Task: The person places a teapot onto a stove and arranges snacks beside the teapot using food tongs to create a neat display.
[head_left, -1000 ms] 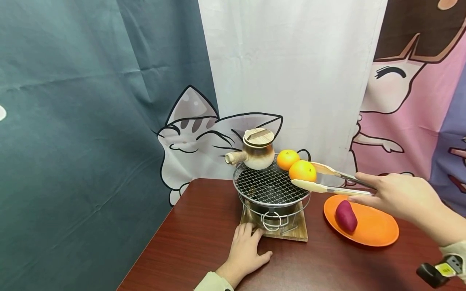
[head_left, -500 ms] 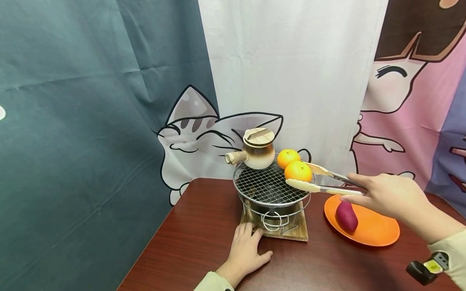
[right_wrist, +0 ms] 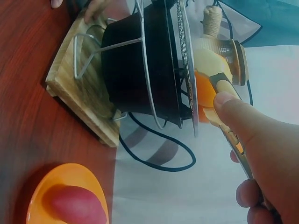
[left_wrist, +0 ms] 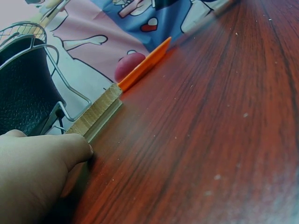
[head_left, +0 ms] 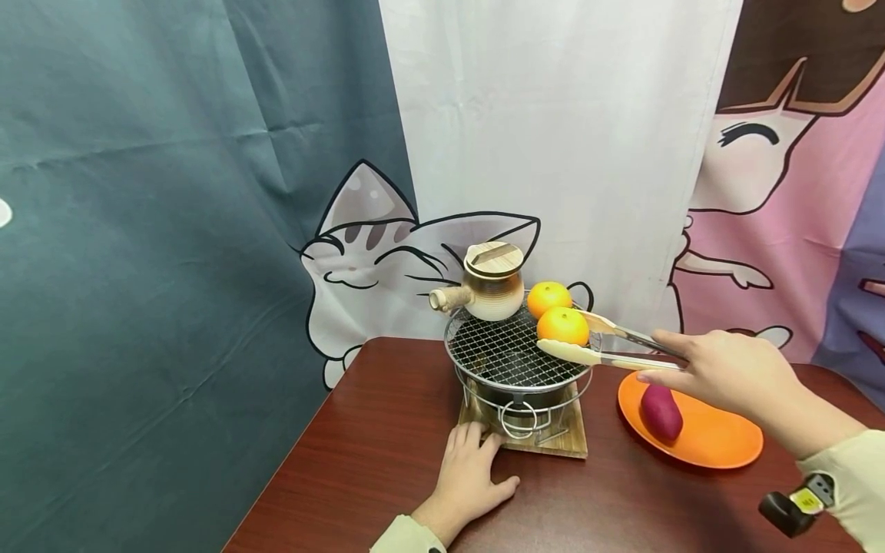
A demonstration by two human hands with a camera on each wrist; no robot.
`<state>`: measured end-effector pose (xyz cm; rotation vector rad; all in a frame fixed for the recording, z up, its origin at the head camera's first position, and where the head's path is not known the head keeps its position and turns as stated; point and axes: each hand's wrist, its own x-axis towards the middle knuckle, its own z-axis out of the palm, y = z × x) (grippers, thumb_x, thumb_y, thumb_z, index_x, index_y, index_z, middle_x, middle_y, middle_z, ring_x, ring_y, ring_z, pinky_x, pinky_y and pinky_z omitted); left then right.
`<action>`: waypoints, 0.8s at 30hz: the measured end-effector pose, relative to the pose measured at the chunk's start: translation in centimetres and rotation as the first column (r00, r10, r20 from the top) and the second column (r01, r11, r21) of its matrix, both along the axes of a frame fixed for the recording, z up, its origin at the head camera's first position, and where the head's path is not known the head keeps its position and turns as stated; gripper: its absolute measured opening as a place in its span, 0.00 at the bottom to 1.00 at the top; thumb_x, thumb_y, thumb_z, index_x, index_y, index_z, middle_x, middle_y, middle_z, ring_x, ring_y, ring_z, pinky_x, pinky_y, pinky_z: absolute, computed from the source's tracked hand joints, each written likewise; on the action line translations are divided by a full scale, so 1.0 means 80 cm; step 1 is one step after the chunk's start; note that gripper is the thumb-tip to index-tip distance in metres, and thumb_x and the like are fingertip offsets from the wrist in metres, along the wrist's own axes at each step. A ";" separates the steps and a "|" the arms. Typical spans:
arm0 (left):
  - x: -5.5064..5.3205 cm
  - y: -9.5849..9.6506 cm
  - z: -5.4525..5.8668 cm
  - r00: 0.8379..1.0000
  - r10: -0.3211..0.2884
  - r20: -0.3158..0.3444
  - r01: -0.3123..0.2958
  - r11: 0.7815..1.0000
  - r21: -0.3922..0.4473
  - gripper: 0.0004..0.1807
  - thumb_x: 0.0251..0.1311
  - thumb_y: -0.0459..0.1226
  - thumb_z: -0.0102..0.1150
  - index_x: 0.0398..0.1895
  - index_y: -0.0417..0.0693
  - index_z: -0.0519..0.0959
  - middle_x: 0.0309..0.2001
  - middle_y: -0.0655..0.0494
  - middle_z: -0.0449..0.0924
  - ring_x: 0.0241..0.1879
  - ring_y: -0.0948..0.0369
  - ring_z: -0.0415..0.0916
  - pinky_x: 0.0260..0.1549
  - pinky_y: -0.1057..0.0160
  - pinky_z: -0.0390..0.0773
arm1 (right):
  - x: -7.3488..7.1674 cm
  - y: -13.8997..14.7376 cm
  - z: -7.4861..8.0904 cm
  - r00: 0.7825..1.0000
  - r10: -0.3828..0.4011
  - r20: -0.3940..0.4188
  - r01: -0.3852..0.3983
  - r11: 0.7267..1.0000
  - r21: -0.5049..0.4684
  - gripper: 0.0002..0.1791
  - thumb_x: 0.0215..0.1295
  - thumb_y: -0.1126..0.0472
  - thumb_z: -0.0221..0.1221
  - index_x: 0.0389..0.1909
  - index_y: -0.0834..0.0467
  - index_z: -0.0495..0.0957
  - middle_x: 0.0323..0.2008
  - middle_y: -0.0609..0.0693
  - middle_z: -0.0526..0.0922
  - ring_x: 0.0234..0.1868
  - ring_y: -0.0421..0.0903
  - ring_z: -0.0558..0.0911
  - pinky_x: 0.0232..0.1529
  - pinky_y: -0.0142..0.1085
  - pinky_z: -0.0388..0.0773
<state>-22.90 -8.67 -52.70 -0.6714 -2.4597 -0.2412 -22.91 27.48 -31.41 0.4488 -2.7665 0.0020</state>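
My right hand (head_left: pixel 733 372) grips a pair of tongs (head_left: pixel 639 361) with pale, wood-coloured tips. Between those tips is an orange (head_left: pixel 563 327), low over the right side of the round wire grill grate (head_left: pixel 508 361). A second orange (head_left: pixel 549 299) sits just behind it on the grate. Beside that stands a small lidded clay pot (head_left: pixel 494 296), its handle to the left. With fingers spread, my left hand (head_left: pixel 465 476) rests at the front left edge of the wooden board (head_left: pixel 570 438) under the stove; its thumb (left_wrist: pixel 77 148) lies close to that edge in the left wrist view.
To the right, an orange plate (head_left: pixel 726 438) bears a purple sweet potato (head_left: pixel 661 412), partly below my right forearm. A black stove bowl (right_wrist: pixel 135 70) in a wire stand carries the grate. Behind the reddish-brown table (head_left: pixel 359 461) hangs a printed curtain (head_left: pixel 574 138).
My right hand has moved left with the tongs, bringing the orange further over the grate, close to the second one. The left hand stays in place.
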 end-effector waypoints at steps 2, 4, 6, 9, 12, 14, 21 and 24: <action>0.000 0.000 0.000 1.000 -0.001 0.003 0.001 1.000 0.002 0.30 0.42 0.61 0.70 0.49 0.59 0.80 0.49 0.55 0.69 0.54 0.54 0.67 0.59 0.50 0.66 | -0.001 0.000 0.000 1.000 0.003 -0.003 -0.003 1.000 0.002 0.40 0.54 0.21 0.57 0.57 0.46 0.81 0.24 0.50 0.81 0.22 0.50 0.77 0.16 0.45 0.67; 0.000 0.000 0.000 1.000 0.000 0.007 0.000 1.000 0.002 0.30 0.42 0.61 0.70 0.49 0.59 0.80 0.49 0.55 0.69 0.54 0.54 0.67 0.59 0.50 0.66 | -0.001 0.000 0.000 1.000 0.003 -0.004 -0.003 1.000 0.005 0.41 0.53 0.21 0.57 0.57 0.46 0.81 0.24 0.50 0.81 0.22 0.50 0.77 0.16 0.45 0.68; 0.000 0.000 0.000 1.000 0.001 0.013 -0.001 1.000 0.002 0.31 0.42 0.61 0.70 0.49 0.59 0.80 0.49 0.55 0.69 0.54 0.54 0.67 0.60 0.50 0.66 | -0.001 -0.001 0.001 1.000 0.001 0.000 -0.001 1.000 0.009 0.42 0.53 0.20 0.57 0.57 0.47 0.81 0.24 0.50 0.81 0.22 0.50 0.78 0.16 0.46 0.68; 0.000 -0.001 -0.001 1.000 0.005 0.022 -0.005 1.000 0.003 0.31 0.42 0.61 0.70 0.50 0.59 0.80 0.49 0.55 0.69 0.54 0.54 0.67 0.60 0.50 0.65 | 0.000 0.000 0.002 1.000 -0.006 0.016 0.006 1.000 0.015 0.45 0.52 0.20 0.56 0.59 0.50 0.80 0.24 0.52 0.82 0.22 0.51 0.78 0.16 0.47 0.70; -0.001 -0.001 0.000 1.000 0.007 0.028 -0.007 1.000 0.001 0.31 0.43 0.61 0.69 0.50 0.60 0.81 0.49 0.55 0.69 0.55 0.54 0.67 0.61 0.51 0.65 | 0.002 0.001 0.004 1.000 -0.016 0.025 0.016 1.000 0.014 0.46 0.53 0.19 0.56 0.60 0.50 0.80 0.24 0.52 0.82 0.23 0.52 0.78 0.15 0.47 0.69; -0.001 -0.001 0.000 1.000 0.008 0.028 -0.008 1.000 -0.001 0.31 0.43 0.61 0.69 0.50 0.60 0.80 0.49 0.55 0.69 0.54 0.54 0.66 0.61 0.51 0.65 | 0.003 0.002 0.005 0.999 -0.020 0.024 0.020 1.000 0.013 0.46 0.53 0.20 0.56 0.61 0.49 0.80 0.25 0.52 0.82 0.23 0.52 0.78 0.15 0.47 0.69; 0.000 -0.001 -0.001 1.000 0.009 0.022 -0.009 1.000 -0.006 0.31 0.43 0.62 0.69 0.50 0.60 0.80 0.49 0.55 0.69 0.54 0.54 0.66 0.61 0.51 0.65 | 0.010 0.006 0.007 0.999 -0.048 0.023 0.048 0.999 0.011 0.44 0.53 0.19 0.55 0.60 0.47 0.79 0.26 0.53 0.83 0.24 0.52 0.78 0.14 0.47 0.66; 0.000 -0.001 -0.001 1.000 0.009 0.018 -0.009 1.000 -0.006 0.31 0.43 0.61 0.69 0.50 0.60 0.80 0.49 0.55 0.69 0.54 0.54 0.66 0.61 0.51 0.65 | 0.013 0.009 0.008 0.998 -0.063 0.012 0.063 0.998 0.018 0.44 0.53 0.19 0.56 0.61 0.47 0.79 0.27 0.55 0.84 0.24 0.53 0.79 0.15 0.46 0.65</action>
